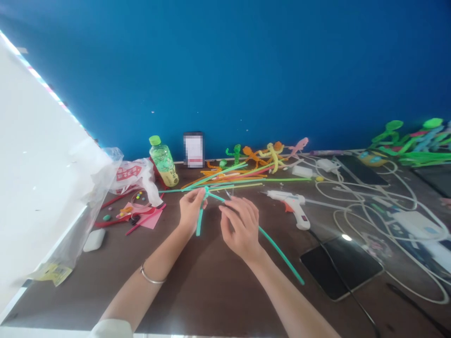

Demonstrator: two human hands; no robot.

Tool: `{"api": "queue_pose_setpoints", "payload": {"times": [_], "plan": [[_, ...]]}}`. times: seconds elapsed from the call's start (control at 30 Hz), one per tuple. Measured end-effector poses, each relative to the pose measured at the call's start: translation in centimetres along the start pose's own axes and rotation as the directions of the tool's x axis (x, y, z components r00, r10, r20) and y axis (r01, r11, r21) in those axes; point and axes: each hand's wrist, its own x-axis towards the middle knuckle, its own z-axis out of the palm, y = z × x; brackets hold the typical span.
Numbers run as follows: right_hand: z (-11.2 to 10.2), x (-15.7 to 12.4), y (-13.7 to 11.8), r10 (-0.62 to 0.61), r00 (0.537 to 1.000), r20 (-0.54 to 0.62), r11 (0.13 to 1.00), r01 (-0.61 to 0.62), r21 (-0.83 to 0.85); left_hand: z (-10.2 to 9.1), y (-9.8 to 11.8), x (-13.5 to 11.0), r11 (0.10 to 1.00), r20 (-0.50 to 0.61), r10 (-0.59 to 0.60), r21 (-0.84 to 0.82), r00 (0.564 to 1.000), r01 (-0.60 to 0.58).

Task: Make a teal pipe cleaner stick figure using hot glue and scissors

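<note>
My left hand (190,210) pinches a teal pipe cleaner (200,222) at a small twisted knot, with one short end hanging below the fingers. From the knot a long teal length runs right, passes under my right hand (242,224) and comes out as a straight tail (282,253) slanting toward the front. The thumb and fingers of my right hand close around that length; the exact contact is partly hidden. Behind both hands lies a pile of loose pipe cleaners (229,176) in orange, green, pink and yellow. Several bent pipe-cleaner figures (273,154) stand behind the pile.
To the right lie a white glue gun (289,202), a dark tablet (341,267) with a cable across it, and tangled white cables (347,218). A green-capped bottle (164,162), a phone (194,150) and plastic bags (132,176) are at the back. Craft scraps (150,218) lie left.
</note>
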Motion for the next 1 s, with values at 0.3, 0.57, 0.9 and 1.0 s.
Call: {"api": "queue_pose_setpoints", "payload": {"times": [0.3,0.57,0.9,1.0], "plan": [[0.7,-0.5,-0.1,0.027,0.994,0.106,0.995,-0.037,0.096,-0.3,0.7,0.4,1.000,-0.017,-0.003,0.008,1.000,0.004],[0.3,-0.3,-0.5,0.008,1.000,-0.017,0.993,-0.010,-0.121,0.5,0.0,-0.9,0.986,0.205,-0.107,-0.101,0.973,0.130],[0.3,-0.1,0.5,0.054,0.997,0.061,0.986,-0.044,-0.159,0.9,-0.8,-1.6,0.973,0.304,-0.152,-0.122,0.940,0.197],[0.3,-0.2,0.6,0.062,0.996,0.065,0.986,-0.051,-0.159,0.9,-0.8,-1.7,0.971,0.320,-0.161,-0.120,0.934,0.208]]}}
